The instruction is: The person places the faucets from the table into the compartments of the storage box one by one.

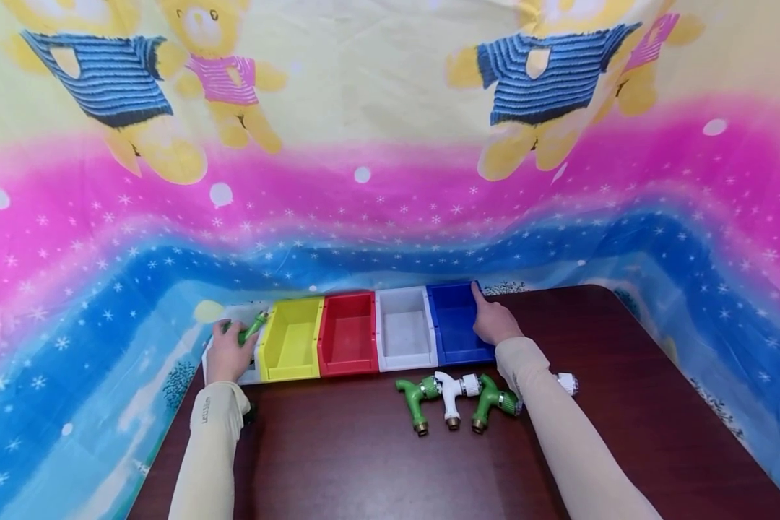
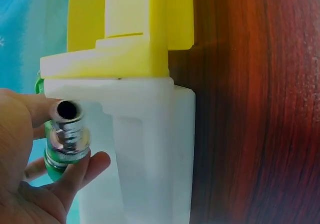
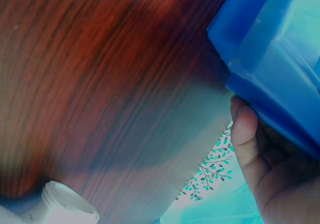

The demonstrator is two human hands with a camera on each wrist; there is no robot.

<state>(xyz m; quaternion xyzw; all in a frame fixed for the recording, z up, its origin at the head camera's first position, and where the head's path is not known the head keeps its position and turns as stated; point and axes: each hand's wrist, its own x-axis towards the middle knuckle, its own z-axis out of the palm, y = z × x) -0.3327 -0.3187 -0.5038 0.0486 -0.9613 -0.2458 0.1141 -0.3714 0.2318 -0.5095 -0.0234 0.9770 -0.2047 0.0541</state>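
Observation:
In the head view my left hand (image 1: 229, 352) is at the far left of a row of bins, gripping a green tap (image 1: 255, 327) over the leftmost white bin (image 2: 145, 159). The left wrist view shows the tap's silvery threaded end between thumb and fingers, its open bore towards the camera. My right hand (image 1: 496, 323) rests at the right side of the blue bin (image 1: 458, 325), index finger stretched along its rim. From the right wrist, the thumb (image 3: 245, 126) lies close beside the blue wall, with the other fingers partly in shadow.
Between the end bins stand a yellow bin (image 1: 292, 343), a red bin (image 1: 349, 336) and another white bin (image 1: 404, 332). In front lie a green tap (image 1: 414, 401), a white tap (image 1: 451, 397) and another green tap (image 1: 487, 397). A white tap part (image 1: 567, 383) shows beyond the right sleeve.

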